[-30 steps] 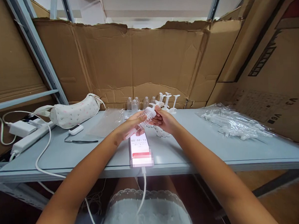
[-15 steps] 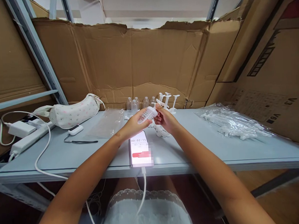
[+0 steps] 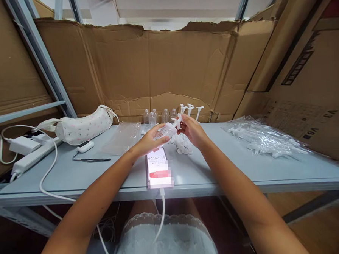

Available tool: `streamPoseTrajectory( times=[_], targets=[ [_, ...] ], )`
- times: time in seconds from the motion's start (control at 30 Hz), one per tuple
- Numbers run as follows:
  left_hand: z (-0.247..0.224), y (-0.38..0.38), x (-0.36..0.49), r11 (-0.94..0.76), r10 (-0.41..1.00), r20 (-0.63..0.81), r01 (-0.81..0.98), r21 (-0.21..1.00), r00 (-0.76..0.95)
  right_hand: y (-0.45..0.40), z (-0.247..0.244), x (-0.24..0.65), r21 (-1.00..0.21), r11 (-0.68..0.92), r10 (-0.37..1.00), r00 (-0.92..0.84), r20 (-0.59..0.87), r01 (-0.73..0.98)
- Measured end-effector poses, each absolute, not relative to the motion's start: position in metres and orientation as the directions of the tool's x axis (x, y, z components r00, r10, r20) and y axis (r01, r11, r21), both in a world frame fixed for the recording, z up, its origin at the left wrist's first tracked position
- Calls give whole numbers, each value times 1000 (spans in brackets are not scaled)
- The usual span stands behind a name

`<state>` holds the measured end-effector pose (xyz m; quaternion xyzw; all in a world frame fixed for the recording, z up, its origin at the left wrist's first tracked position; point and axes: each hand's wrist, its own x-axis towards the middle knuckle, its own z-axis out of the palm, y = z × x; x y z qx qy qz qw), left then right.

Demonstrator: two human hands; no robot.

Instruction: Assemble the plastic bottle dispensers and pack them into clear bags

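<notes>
My left hand (image 3: 150,141) is closed around a clear plastic bottle (image 3: 164,131), which lies tilted with its white neck end toward the right. My right hand (image 3: 192,129) pinches a small white plastic piece (image 3: 177,121) at that end of the bottle. Below my right hand, a pile of small round white parts (image 3: 183,146) lies on the table. Several clear bottles (image 3: 165,116) stand upright behind my hands, and beside them are white pump-like pieces (image 3: 199,111). A lit phone (image 3: 158,165) showing a timer lies in front of my left hand.
On the left are a white patterned pouch (image 3: 82,127), a power strip (image 3: 31,159), a small white device (image 3: 85,147) with a strap, and a flat plastic bag (image 3: 123,137). A clear bag of white parts (image 3: 268,139) lies right. Cardboard (image 3: 166,66) walls the back.
The white piece in my right hand has swung more upright at the bottle's neck end. My right hand has shifted slightly right, and the bottle slightly left.
</notes>
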<state>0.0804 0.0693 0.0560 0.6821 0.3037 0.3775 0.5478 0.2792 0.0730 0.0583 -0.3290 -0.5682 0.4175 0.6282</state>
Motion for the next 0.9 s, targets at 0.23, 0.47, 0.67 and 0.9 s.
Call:
streamPoseTrajectory(
  times=[0.23, 0.47, 0.67, 0.9],
  targets=[
    [56, 71, 76, -213, 731, 174, -21, 977, 660, 74, 55, 279, -893, 423, 902, -25, 432, -153],
    [60, 76, 78, -247, 812, 312, -194, 949, 493, 74, 60, 283, -920, 374, 927, 45, 372, -116],
    [68, 82, 71, -241, 913, 300, -225, 944, 277, 78, 57, 288, -941, 337, 940, 60, 335, -26],
    [67, 90, 65, -185, 951, 243, -278, 942, 190, 75, 54, 279, -944, 322, 944, -98, 315, 66]
  ],
)
